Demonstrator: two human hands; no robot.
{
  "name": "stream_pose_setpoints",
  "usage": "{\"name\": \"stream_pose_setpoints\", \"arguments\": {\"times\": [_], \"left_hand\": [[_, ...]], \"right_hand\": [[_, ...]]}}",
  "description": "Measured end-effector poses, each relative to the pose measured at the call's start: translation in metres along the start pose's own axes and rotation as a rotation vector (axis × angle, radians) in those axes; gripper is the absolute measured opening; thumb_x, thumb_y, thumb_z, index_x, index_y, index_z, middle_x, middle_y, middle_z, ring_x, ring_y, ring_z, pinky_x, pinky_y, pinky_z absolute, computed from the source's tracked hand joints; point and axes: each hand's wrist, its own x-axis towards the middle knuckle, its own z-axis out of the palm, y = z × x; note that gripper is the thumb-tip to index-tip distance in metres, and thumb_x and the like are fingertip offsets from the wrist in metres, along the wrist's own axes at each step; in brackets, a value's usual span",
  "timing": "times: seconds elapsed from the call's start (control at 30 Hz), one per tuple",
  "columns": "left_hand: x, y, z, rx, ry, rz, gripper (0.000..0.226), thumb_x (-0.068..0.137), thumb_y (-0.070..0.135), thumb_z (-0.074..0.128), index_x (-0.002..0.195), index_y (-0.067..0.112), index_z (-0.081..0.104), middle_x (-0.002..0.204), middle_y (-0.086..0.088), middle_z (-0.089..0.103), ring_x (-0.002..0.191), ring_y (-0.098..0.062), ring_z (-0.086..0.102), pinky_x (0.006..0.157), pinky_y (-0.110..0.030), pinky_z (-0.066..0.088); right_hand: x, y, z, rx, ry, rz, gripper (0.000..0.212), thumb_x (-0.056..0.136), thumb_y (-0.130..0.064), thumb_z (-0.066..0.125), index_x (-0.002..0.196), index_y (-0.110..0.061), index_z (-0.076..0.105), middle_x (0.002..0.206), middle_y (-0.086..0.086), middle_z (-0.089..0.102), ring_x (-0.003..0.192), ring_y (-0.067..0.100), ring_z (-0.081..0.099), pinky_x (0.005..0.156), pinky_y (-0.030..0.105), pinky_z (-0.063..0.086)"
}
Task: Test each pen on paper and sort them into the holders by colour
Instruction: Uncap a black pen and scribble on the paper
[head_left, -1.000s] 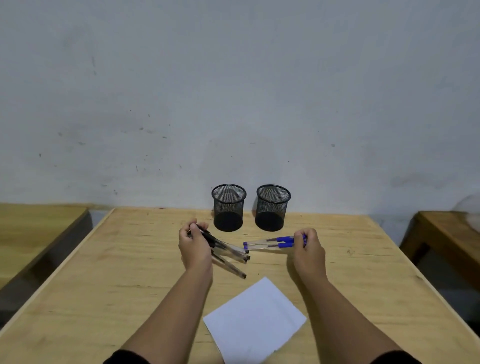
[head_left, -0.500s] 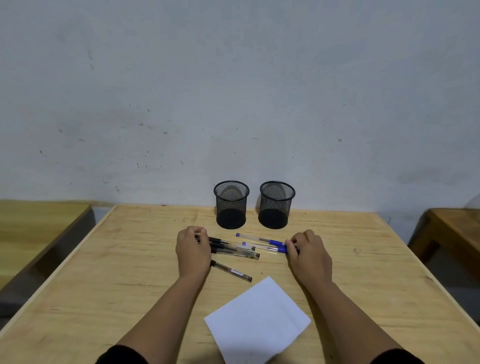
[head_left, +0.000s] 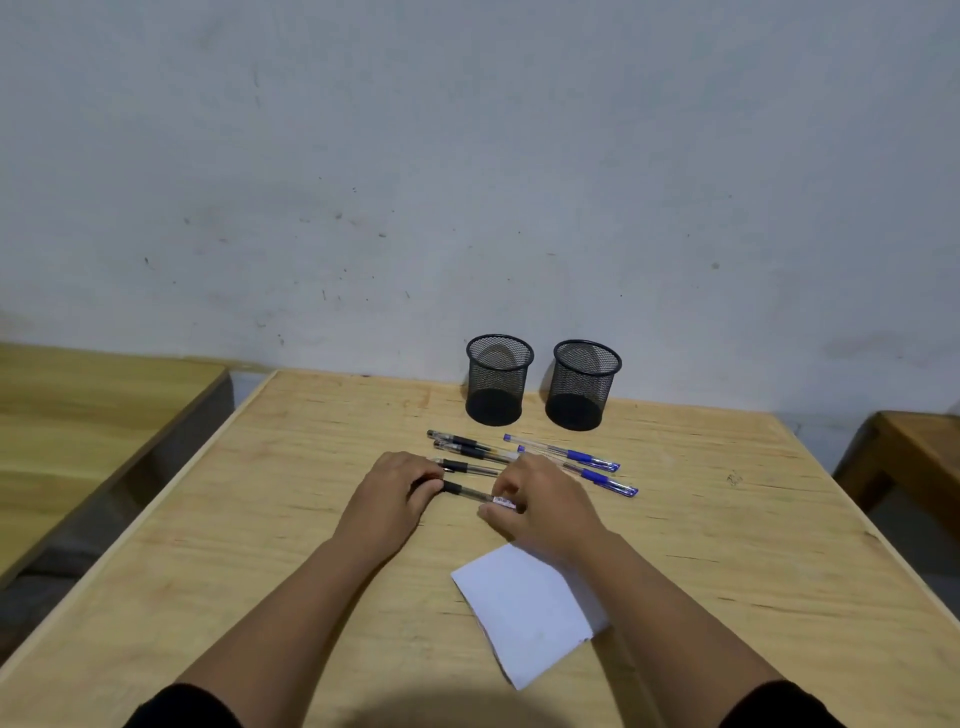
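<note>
I've got the black pen (head_left: 470, 492) pinched at both ends — left hand (head_left: 397, 491), right hand (head_left: 540, 501). Light, stiff, slick plastic; grip mid-barrel w/ fingertips.

I have only one view, from the camera worn on the person's head. It looks forward and down across the pale wooden table (head_left: 701, 545), with two black mesh pen holders (head_left: 500, 379) standing near the middle of my frame. Behind the holders the grey-white plaster wall (head_left: 467, 156) fills the upper half. Nearer to me than the holders, both forearms enter from the bottom edge, close under the lens. With no second view, nothing overlaps.
</note>
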Motion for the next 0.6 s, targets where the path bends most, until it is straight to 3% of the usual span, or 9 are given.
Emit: {"name": "stream_pose_setpoints", "arguments": {"times": [0.2,0.33,0.47,0.6], "left_hand": [[-0.004,0.003,-0.004,-0.022,-0.057,-0.045,0.017,0.087,0.018,0.057,0.103,0.017,0.064,0.104,-0.002,0.062,0.100,-0.015,0.047,0.080,-0.021,0.032],[-0.005,0.016,-0.006,-0.114,-0.037,-0.073,0.014,0.089,0.017,0.052,0.100,0.019,0.061,0.096,-0.001,0.063,0.087,-0.014,0.052,0.074,-0.024,0.039],[-0.005,0.043,-0.007,-0.246,0.017,-0.062,0.013,0.089,0.012,0.052,0.097,0.017,0.061,0.089,0.002,0.064,0.081,-0.013,0.055,0.066,-0.009,0.037],[-0.005,0.076,-0.006,-0.352,0.027,-0.056,0.008,0.085,0.013,0.060,0.093,0.014,0.060,0.086,0.004,0.065,0.084,-0.010,0.059,0.072,-0.010,0.041]], "right_hand": [[0.005,-0.002,-0.004,0.121,-0.028,0.100,0.012,0.087,-0.031,0.060,0.089,-0.019,0.063,0.095,-0.003,0.059,0.088,0.012,0.050,0.075,0.027,0.044],[0.004,-0.004,-0.023,0.615,0.044,0.255,0.006,0.081,-0.022,0.070,0.076,-0.021,0.067,0.070,0.000,0.058,0.066,0.013,0.051,0.061,0.028,0.043],[-0.004,-0.009,-0.028,1.119,0.121,0.365,0.005,0.083,-0.009,0.067,0.077,-0.010,0.067,0.059,0.002,0.060,0.054,0.013,0.048,0.051,0.019,0.037],[-0.012,-0.014,-0.026,1.181,0.043,0.356,0.016,0.087,-0.014,0.063,0.072,-0.017,0.067,0.062,0.002,0.062,0.052,0.010,0.050,0.057,0.024,0.037]]}}
